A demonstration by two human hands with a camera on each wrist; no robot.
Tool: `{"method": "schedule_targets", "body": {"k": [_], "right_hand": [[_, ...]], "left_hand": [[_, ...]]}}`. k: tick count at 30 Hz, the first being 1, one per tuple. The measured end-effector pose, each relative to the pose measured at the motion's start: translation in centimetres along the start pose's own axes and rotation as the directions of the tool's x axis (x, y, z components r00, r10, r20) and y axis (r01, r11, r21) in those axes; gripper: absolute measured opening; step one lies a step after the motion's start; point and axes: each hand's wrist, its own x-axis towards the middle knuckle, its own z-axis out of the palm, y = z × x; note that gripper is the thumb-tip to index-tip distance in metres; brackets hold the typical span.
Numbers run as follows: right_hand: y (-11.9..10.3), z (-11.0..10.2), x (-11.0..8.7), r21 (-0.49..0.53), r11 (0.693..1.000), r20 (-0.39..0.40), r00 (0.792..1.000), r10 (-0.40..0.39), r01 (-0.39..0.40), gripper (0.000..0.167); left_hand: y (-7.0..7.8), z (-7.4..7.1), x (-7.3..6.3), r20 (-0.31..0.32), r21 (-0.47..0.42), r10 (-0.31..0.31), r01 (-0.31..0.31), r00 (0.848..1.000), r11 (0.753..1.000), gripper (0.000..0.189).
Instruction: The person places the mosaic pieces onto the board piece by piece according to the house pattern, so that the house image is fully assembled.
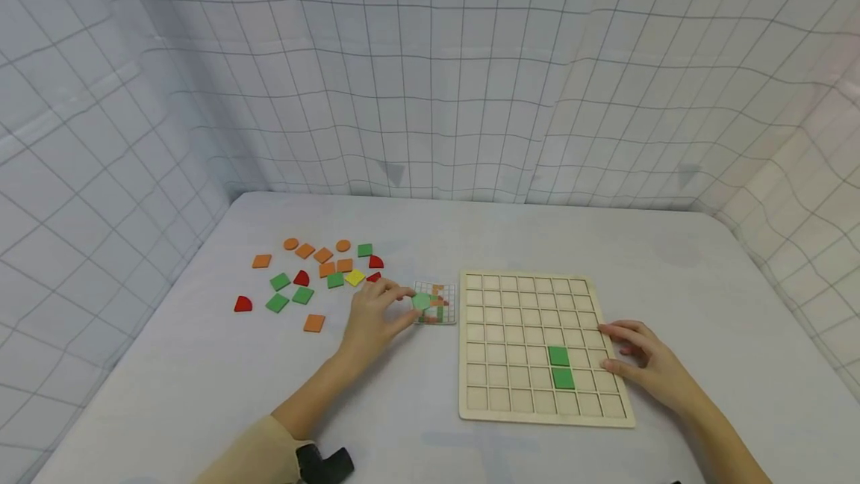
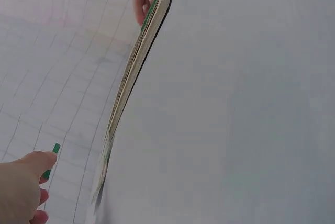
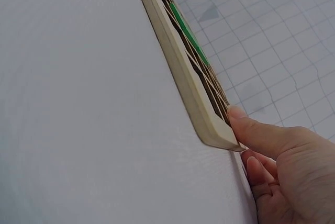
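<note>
My left hand [image 1: 372, 320] pinches a thin green tile [image 1: 421, 301] between thumb and fingers, above the left part of a small pattern card [image 1: 443, 303] printed with a grid and coloured shapes. In the left wrist view the green tile [image 2: 51, 165] shows edge-on at the fingertips. A pale wooden grid board [image 1: 510, 420] lies to the right of the card. Two green square tiles [image 1: 558, 355] sit in neighbouring cells, one in front of the other. My right hand [image 1: 648, 368] holds the board's right edge, its thumb [image 3: 256, 132] over the rim and other fingers curled beside it.
Loose flat tiles lie scattered on the left of the white table: orange squares [image 1: 314, 323] and circles [image 1: 291, 243], green squares [image 1: 277, 303], red quarter-round pieces [image 1: 243, 304] and a yellow square [image 1: 354, 277]. White grid-patterned cloth [image 1: 470, 81] hangs behind and at both sides.
</note>
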Motion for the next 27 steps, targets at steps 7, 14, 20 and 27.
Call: {"method": "schedule_targets", "body": {"k": [7, 14, 20, 27], "right_hand": [[-0.2, 0.0, 0.1, 0.01, 0.999, 0.0, 0.999, -0.042, 0.042, 0.049], [-0.4, 0.0, 0.2, 0.022, 0.999, -0.004, 0.999, -0.035, 0.035, 0.051], [-0.2, 0.0, 0.1, 0.008, 1.0, 0.001, 1.0, -0.022, 0.022, 0.05], [0.0, 0.1, 0.1, 0.002, 1.0, -0.012, 0.999, -0.03, 0.03, 0.05]], "left_hand": [[3.2, 3.1, 0.0, 0.055, -0.075, 0.139, -0.135, 0.989, 0.988, 0.026], [6.2, 5.7, -0.2, 0.137, -0.08, 0.238, -0.229, 0.961, 0.97, 0.024], [8.3, 7.2, -0.8, 0.237, -0.11, 0.268, -0.249, 0.934, 0.962, 0.024], [10.2, 8.8, -1.7, 0.33, -0.099, 0.317, -0.301, 0.889, 0.948, 0.025]]}}
